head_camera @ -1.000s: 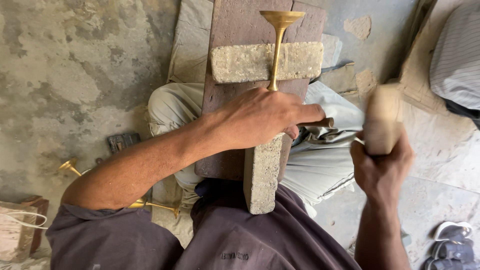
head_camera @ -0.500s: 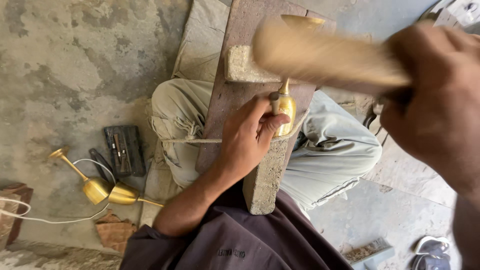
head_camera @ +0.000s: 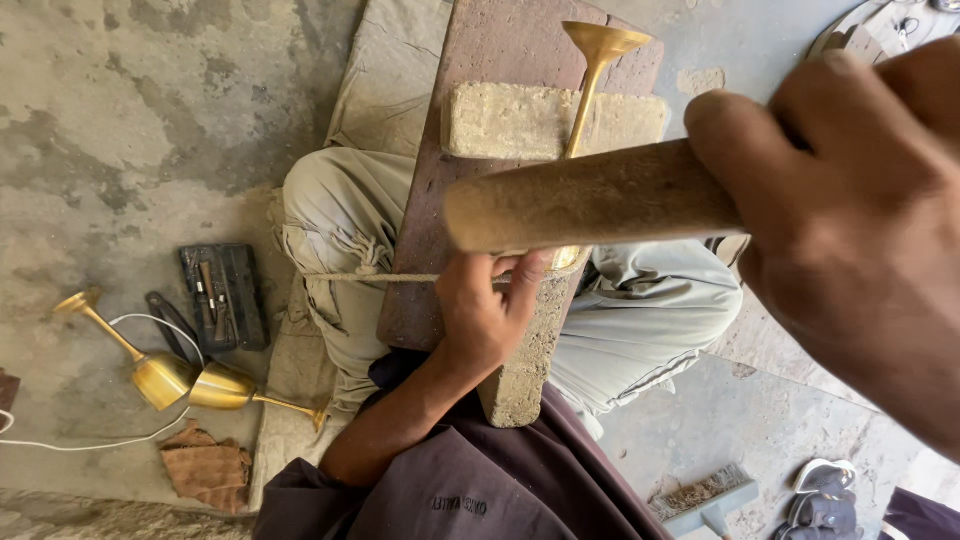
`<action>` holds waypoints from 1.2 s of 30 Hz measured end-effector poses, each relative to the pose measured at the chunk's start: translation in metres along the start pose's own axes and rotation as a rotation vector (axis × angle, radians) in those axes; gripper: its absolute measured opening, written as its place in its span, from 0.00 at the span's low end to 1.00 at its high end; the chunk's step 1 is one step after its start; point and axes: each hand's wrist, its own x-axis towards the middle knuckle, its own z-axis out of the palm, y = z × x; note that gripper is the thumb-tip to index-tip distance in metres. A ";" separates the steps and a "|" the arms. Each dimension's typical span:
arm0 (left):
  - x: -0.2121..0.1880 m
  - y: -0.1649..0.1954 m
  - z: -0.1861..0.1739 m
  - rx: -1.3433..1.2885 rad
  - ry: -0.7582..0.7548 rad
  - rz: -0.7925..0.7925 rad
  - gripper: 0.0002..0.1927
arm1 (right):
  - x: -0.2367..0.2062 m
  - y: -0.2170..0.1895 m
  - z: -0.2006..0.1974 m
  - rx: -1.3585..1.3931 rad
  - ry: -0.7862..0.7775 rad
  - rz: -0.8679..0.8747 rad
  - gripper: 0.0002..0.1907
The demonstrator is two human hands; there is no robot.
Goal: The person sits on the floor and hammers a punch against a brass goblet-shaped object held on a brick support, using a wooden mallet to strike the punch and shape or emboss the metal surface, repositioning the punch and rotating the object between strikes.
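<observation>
The left hand point(head_camera: 480, 310) is clamped on the bowl of a brass goblet point(head_camera: 590, 90), whose stem lies across a rough block point(head_camera: 510, 120) on the wooden board point(head_camera: 480, 50) over the lap. The right hand point(head_camera: 850, 230) is closed around a wooden mallet point(head_camera: 590, 200) raised above it. Keep the stem seated against the block, fingers clear of the strike line, and land light, square blows.
</observation>
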 end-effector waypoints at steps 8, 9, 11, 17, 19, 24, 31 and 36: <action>0.011 0.011 -0.008 -0.095 -0.035 -0.062 0.10 | 0.015 0.010 0.002 0.250 0.080 -0.060 0.19; 0.014 0.015 -0.007 -0.153 -0.031 -0.071 0.10 | 0.016 0.010 0.002 0.343 0.036 0.004 0.21; 0.018 0.021 -0.007 -0.211 -0.018 -0.102 0.11 | 0.018 0.008 0.003 0.601 -0.111 0.228 0.27; 0.025 0.024 -0.011 -0.046 -0.103 -0.072 0.11 | 0.015 0.015 0.021 0.312 0.018 -0.023 0.24; 0.033 0.019 -0.012 -0.059 -0.154 -0.042 0.10 | 0.002 0.023 0.030 0.338 -0.042 0.040 0.26; 0.060 0.009 -0.012 0.185 -0.435 0.183 0.13 | -0.063 0.019 0.051 0.562 -0.056 0.409 0.25; 0.101 0.010 -0.005 0.160 -0.853 0.385 0.15 | -0.128 -0.012 0.095 0.354 0.004 0.525 0.26; 0.125 0.011 0.009 0.238 -1.139 0.382 0.16 | -0.147 -0.031 0.113 0.219 -0.023 0.603 0.25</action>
